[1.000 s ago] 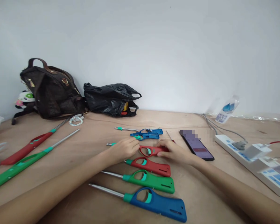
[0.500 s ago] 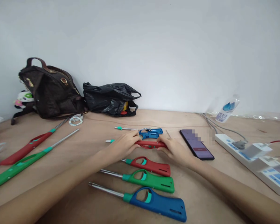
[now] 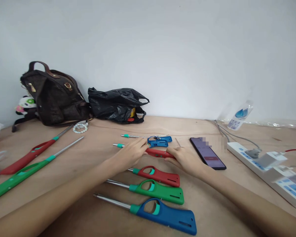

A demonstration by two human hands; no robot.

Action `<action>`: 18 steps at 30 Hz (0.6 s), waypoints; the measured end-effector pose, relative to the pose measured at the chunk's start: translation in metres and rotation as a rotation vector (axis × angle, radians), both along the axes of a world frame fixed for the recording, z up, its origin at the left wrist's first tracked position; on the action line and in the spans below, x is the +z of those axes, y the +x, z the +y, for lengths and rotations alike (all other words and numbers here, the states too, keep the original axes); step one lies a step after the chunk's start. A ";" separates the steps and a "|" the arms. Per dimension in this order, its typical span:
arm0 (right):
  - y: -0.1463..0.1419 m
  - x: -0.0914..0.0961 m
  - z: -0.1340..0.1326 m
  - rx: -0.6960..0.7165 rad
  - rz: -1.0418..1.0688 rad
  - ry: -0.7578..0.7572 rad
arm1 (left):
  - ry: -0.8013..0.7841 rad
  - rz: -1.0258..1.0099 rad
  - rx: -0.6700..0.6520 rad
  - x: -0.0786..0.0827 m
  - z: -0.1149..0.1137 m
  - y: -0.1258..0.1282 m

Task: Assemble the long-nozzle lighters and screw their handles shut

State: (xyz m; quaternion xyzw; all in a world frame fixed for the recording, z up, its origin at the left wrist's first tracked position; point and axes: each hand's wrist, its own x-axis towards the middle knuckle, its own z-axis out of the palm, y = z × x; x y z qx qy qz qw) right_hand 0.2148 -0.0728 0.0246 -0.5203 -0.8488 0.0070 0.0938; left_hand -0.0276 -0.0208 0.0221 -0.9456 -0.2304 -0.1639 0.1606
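Note:
Both my hands grip a red lighter handle (image 3: pixel 158 153) at the middle of the table. My left hand (image 3: pixel 134 151) is closed round its left end, and my right hand (image 3: pixel 184 159) pinches the right end. A metal tube with a teal tip (image 3: pixel 118 145) sticks out left of my left hand; its far end is hidden. Just beyond lie opened blue lighter halves (image 3: pixel 160 142) and another teal-tipped metal tube (image 3: pixel 132 136). Nearer me, whole long-necked lighters lie in a row: red (image 3: pixel 160 175), green (image 3: pixel 160 191) and blue (image 3: pixel 167 215).
On the left lie another red lighter (image 3: pixel 29 158) and green lighter (image 3: pixel 22 174), with a bead bracelet (image 3: pixel 80 127), dark bag (image 3: pixel 56 98) and black plastic bag (image 3: pixel 113 103) behind. Rightward are a phone (image 3: pixel 208 154), a power strip (image 3: pixel 263 172) with plugs and a bottle (image 3: pixel 240 115). A thin rod (image 3: pixel 178 142) lies near the phone.
The red handle has tilted, its right end now lower and turned in my hands. The teal-tipped tube at its left has risen slightly. My right hand has shifted a little.

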 end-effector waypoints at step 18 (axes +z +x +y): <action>-0.047 0.001 0.008 -0.018 -0.131 0.150 | 0.209 0.112 0.046 0.016 -0.028 0.024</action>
